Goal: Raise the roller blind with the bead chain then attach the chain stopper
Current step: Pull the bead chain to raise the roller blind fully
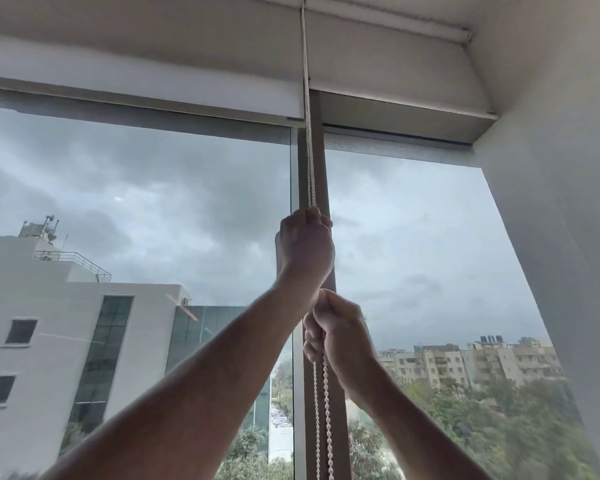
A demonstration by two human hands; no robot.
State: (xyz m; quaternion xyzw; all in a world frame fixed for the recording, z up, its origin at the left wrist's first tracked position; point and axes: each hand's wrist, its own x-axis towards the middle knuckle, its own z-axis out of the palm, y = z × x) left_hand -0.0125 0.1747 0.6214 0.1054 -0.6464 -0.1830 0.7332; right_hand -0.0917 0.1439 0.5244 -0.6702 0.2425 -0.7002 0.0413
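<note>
Both hands are clamped on the bead chain at the window mullion, left hand above right hand. Blind looks nearly rolled up, so yanking harder could jam it

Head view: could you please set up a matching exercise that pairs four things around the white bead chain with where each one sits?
Things:
1. left hand
2. right hand
3. white roller blind
4. grey window post

Places:
A. lower grip on the white bead chain
B. rolled up near the window top
C. upright behind the chain
D. upper grip on the chain

Pairs: 1-D, 2-A, 3-B, 4-C
</note>
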